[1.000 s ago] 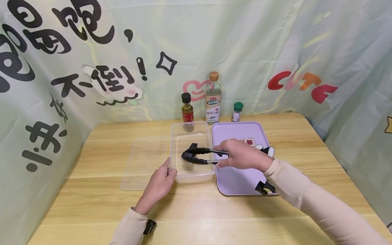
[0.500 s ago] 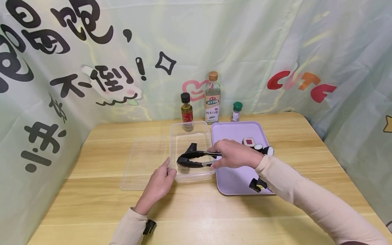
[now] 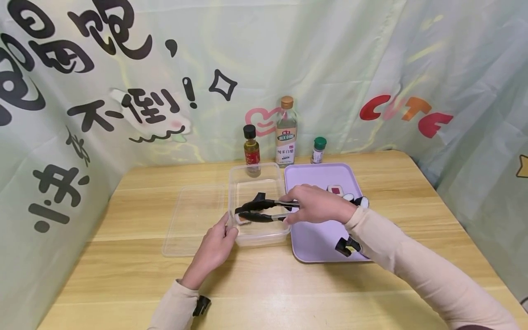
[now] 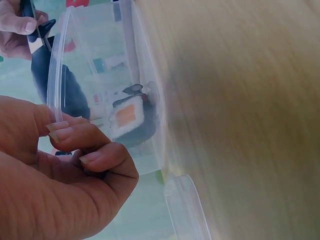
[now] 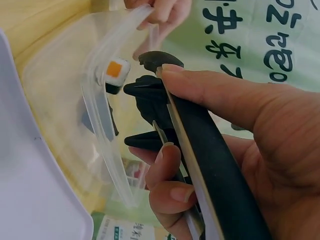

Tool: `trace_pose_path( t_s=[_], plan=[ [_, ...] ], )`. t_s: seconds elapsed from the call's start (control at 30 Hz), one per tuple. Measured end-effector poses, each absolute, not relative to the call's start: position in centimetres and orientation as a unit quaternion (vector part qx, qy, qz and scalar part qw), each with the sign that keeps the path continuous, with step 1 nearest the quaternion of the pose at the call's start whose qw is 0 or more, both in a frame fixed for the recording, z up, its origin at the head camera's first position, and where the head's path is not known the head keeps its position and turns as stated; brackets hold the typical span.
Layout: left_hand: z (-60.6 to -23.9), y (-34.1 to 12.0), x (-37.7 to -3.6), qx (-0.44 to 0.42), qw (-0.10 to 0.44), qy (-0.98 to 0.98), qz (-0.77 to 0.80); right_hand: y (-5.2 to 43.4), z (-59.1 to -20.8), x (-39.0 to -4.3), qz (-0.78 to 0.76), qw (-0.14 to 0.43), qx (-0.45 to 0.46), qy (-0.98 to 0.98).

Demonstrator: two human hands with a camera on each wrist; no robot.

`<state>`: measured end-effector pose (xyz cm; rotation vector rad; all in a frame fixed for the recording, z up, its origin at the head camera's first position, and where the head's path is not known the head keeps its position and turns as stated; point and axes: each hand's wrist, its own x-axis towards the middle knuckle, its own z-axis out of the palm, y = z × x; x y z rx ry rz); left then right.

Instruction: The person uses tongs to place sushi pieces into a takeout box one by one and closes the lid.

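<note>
Pale green cloth (image 3: 330, 68) behind a wooden table (image 3: 268, 288)

On the table sits a clear box (image 3: 260, 240), with its flat lid (image 3: 194, 220) to the left and a purple tray (image 3: 315, 243) to the right. The left hand (image 3: 214, 245) pinches the box at its left wall. The right hand (image 3: 315, 204) grips black tongs (image 3: 261, 217), thumb and fingers curled round them. The tongs lie side to side across the box, with their tips near the left wall. In the right wrist view the tips stand a little apart.

One roll (image 5: 117, 72) is inside the box, low down by the left wall, just past the tips. I cannot tell if the tips touch it. From the right hand, it lies straight out to the left, in line with the tongs. The left hand is nearer, with the clear wall between. The roll is short and chunky, so its long way is hard to tell. Its face is white with an orange square in the middle, and its side is dark.

Farther back in the box is a dark bit (image 3: 260, 196); what it is, I cannot tell. More rolls (image 3: 362, 202) lie on the tray.
</note>
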<state>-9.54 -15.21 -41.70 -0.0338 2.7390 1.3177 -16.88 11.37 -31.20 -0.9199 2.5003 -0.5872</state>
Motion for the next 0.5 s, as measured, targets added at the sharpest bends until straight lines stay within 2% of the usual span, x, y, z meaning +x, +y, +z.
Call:
trace_pose_path(
  t_s=[0.5],
  plan=[
    [-41.7, -15.2, -9.6, -0.008, 0.047, 0.898, 0.438, 15.8, -30.2, -16.6, -0.254, 0.153, -0.292, 0.909]
  ],
)
